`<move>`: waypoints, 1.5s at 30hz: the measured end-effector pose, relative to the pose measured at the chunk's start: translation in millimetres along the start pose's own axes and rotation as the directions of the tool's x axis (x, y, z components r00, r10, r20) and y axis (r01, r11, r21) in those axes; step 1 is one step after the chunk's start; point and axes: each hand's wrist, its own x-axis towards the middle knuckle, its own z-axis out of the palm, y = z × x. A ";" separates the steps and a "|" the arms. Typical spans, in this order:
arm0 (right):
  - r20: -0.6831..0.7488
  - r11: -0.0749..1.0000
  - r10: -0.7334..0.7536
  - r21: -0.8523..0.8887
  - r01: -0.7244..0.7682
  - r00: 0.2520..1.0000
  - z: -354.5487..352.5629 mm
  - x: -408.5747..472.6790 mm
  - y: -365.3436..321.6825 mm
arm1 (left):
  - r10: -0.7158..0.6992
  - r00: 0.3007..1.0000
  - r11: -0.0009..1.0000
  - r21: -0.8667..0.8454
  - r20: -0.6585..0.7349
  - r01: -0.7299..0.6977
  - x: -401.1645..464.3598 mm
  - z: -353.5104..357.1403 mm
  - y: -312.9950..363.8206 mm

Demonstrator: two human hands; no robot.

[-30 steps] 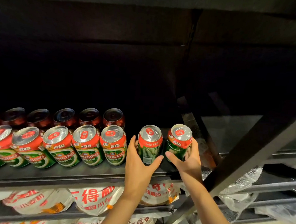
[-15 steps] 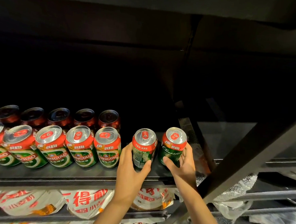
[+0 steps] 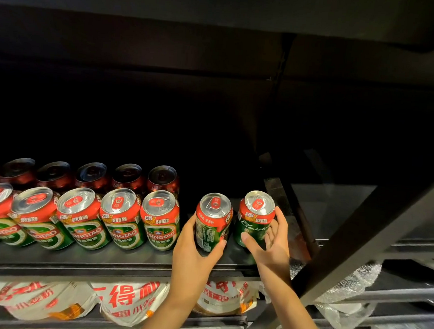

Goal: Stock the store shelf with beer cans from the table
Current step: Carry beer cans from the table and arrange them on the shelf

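Green cans [image 3: 213,223] [image 3: 254,219] gripped in both hands [image 3: 194,252] [image 3: 273,241], shelf [image 3: 101,261] front

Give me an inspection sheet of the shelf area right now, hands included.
Surface: dark shelf board, bare strip along its front edge.
Job's things: front row of green-and-red beer cans, labels forward; darker back row behind; two end cans in hand.
Clutter: printed bags on the shelf below; crumpled plastic wrap at right.
Grippers: left hand grips the left end can; right hand holds the right end can.
Cables: nothing seen.
Surroundings: dark metal frame post; shelf interior too dark to judge.
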 end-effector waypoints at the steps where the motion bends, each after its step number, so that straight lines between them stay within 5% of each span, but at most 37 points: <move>1: 0.003 1.000 0.006 0.003 -0.006 1.000 0.1 -0.1 -0.6 | 0.025 1.000 0.999 0.020 -0.006 -0.025 -0.2 -0.5 0.3; 12: 0.037 0.998 0.003 -0.068 -0.001 0.999 0.1 -1.1 1.0 | -0.058 0.998 0.998 -0.013 0.005 0.058 3.5 2.6 2.4; 25: 0.052 0.992 0.009 -0.128 -0.003 0.999 0.4 -4.8 -4.0 | 0.015 1.000 0.999 0.049 -0.004 -0.015 0.5 2.3 -0.5; 30: -0.080 0.971 -0.044 -0.237 0.024 0.996 9.5 -3.1 -3.3 | -0.015 1.000 1.000 -0.013 -0.002 0.015 0.0 1.0 1.8; 39: 0.018 0.959 -0.037 -0.280 0.040 0.999 2.7 -9.6 -10.0 | 0.014 1.000 0.999 0.039 -0.005 -0.014 0.8 1.2 0.0; 45: -0.078 0.965 -0.042 -0.261 0.020 0.996 6.6 -3.9 -2.7 | -0.033 0.999 0.999 0.014 -0.013 0.033 2.3 2.8 -3.8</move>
